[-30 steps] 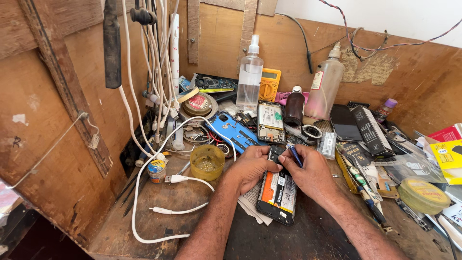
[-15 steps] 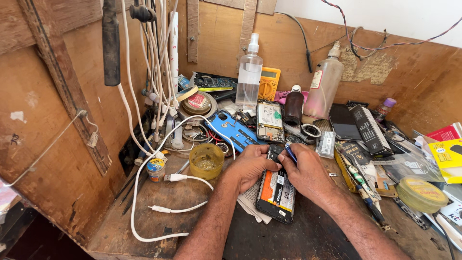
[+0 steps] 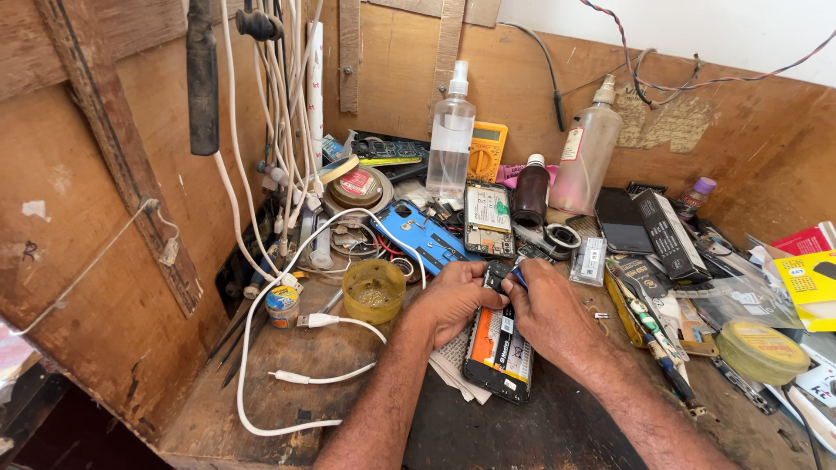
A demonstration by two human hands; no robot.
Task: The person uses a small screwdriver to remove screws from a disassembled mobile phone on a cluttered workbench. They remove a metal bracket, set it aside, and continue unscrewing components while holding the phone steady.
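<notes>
Black opened phone (image 3: pixel 499 355) lies beneath both hands (left hand (image 3: pixel 453 300), right hand (image 3: pixel 549 313)).

Both hands (image 3: pixel 501 305) grip an opened phone (image 3: pixel 499 352).

The left hand (image 3: pixel 453 300) and the right hand (image 3: pixel 549 313) cover the top end of the opened phone (image 3: pixel 498 357), so what the fingers pinch there cannot be told; only a small blue tip shows. Both forearms are cut by the bottom edge of the picture. The folded paper (image 3: pixel 448 370) lies mostly hidden under the phone. At the right edge of the workbench (image 3: pixel 287 409), the yellow box (image 3: pixel 810 278) is cut off.
</notes>
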